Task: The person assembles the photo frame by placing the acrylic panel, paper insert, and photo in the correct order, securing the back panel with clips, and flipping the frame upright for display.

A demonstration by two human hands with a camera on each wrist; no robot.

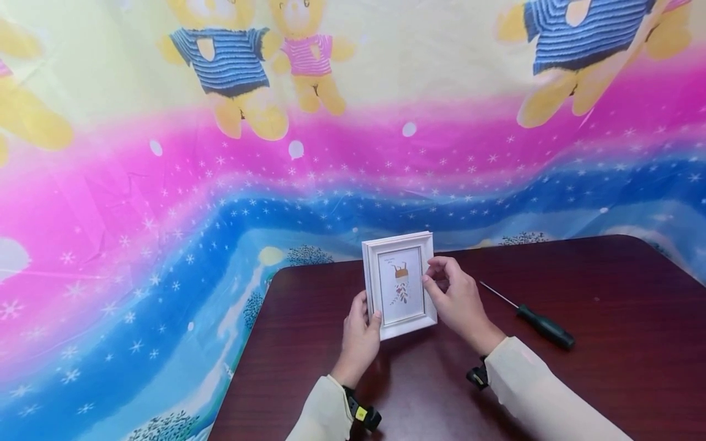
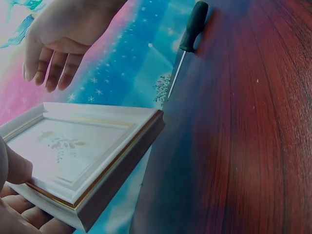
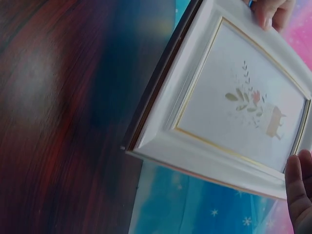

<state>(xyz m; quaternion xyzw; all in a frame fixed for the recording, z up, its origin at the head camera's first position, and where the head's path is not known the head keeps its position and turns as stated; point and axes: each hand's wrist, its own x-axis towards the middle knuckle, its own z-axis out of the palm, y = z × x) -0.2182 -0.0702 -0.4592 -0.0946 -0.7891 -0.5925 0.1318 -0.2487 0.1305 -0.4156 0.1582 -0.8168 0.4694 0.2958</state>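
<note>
A white picture frame [image 1: 399, 245] with a thin gold inner line stands tilted above the table. Its print [image 3: 256, 97] of a brown pot with leaves appears upside down in the head view. My left hand [image 1: 361, 337] grips the lower left side, thumb [image 2: 19, 168] on the front and fingers behind. Beside the right edge is my right hand [image 1: 458, 300], its fingers loosely bent. The left wrist view shows a gap between this right hand [image 2: 70, 29] and the frame, with nothing held.
A screwdriver [image 1: 543, 324] with a dark green handle lies on the reddish-brown table [image 1: 623, 288], right of my right hand. Behind the table hangs a colourful cloth [image 1: 353, 159] with bears and snowflakes. Black straps [image 1: 478, 373] circle both wrists.
</note>
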